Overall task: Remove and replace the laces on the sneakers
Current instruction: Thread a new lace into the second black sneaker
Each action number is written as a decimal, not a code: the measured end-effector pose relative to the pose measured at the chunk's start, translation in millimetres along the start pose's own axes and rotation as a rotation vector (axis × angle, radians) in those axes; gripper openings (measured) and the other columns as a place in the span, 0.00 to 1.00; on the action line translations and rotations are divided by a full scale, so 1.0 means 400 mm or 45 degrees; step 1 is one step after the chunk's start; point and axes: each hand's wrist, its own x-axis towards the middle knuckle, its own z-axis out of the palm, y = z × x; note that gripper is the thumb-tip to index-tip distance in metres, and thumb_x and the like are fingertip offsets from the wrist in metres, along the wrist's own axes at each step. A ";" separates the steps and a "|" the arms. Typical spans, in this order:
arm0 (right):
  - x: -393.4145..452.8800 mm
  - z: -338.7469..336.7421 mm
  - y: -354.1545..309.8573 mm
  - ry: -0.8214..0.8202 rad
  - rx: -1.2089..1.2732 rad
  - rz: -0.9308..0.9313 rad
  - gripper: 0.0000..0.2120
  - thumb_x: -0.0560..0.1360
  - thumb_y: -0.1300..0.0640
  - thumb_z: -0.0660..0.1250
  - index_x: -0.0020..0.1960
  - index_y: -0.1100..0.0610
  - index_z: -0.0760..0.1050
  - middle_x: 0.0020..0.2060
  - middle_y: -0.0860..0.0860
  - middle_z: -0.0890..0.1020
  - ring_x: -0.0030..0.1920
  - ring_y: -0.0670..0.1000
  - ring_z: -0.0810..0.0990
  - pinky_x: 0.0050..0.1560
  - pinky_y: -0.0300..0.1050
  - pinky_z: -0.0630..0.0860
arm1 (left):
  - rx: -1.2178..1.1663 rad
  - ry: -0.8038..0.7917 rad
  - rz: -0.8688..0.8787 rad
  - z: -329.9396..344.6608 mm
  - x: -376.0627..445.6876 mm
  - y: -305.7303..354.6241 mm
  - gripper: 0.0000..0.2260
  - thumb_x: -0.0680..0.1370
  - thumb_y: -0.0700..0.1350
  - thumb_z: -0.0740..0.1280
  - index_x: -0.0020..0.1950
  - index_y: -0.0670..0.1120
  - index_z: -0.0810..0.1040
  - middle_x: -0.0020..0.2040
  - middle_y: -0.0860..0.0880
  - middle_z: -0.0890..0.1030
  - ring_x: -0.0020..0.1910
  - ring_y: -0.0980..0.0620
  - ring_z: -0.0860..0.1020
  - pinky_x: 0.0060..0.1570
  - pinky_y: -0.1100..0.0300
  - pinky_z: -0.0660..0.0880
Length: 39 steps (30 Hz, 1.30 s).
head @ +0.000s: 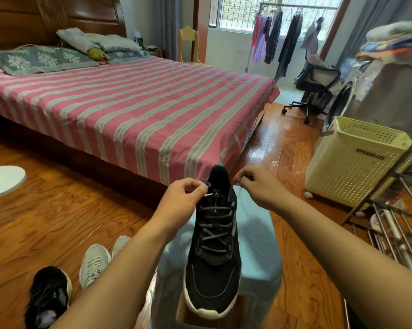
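1. The bed (pixel 129 103), under a pink sheet with grey stripes, spreads out beyond both hands.
2. A cream perforated laundry basket (pixel 357 162) stands on the wooden floor (pixel 58 210), well off to the right of the right hand.
3. A pale blue plastic stool (pixel 254 233) sits below both forearms and serves as the surface for the work.
4. The black sneaker (pixel 212 252) lies on that stool between the hands, its white-soled toe nearest the camera and its heel pointing toward the bed; the upper is black mesh with a small logo tab on the tongue.
5. A second black shoe (pixel 48 298) and a pair of grey sneakers (pixel 94 264) lie on the floor, below and left of the left forearm.
6. The left hand (pixel 183 198) is clenched, pinching the grey lace (pixel 212 233) at the top left eyelet.
7. The right hand (pixel 257 186), just right of the collar, has its fingers curled in a pinch; what it grips is too small to tell.
8. The lace crisscrosses the eyelets from the tongue down toward the toe.
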 end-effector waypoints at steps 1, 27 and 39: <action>-0.014 0.008 -0.012 -0.004 0.043 -0.006 0.07 0.81 0.56 0.64 0.47 0.51 0.81 0.43 0.44 0.82 0.46 0.47 0.80 0.48 0.46 0.76 | -0.003 0.031 0.003 -0.001 0.010 0.004 0.09 0.81 0.46 0.70 0.42 0.46 0.83 0.37 0.52 0.83 0.40 0.56 0.81 0.49 0.55 0.78; -0.265 -0.283 0.084 -0.174 2.726 0.183 0.04 0.80 0.63 0.67 0.53 0.63 0.78 0.38 0.53 0.76 0.30 0.45 0.75 0.33 0.36 0.78 | 0.320 -0.313 0.470 -0.026 -0.165 0.046 0.08 0.79 0.53 0.66 0.46 0.53 0.85 0.46 0.55 0.83 0.54 0.51 0.80 0.57 0.55 0.74; -0.199 -0.189 -0.007 0.295 2.210 0.165 0.06 0.76 0.56 0.67 0.50 0.58 0.79 0.39 0.50 0.82 0.36 0.42 0.81 0.34 0.32 0.77 | 0.457 -0.592 0.175 -0.053 -0.227 0.068 0.08 0.81 0.43 0.69 0.47 0.50 0.87 0.49 0.54 0.86 0.55 0.57 0.82 0.55 0.65 0.78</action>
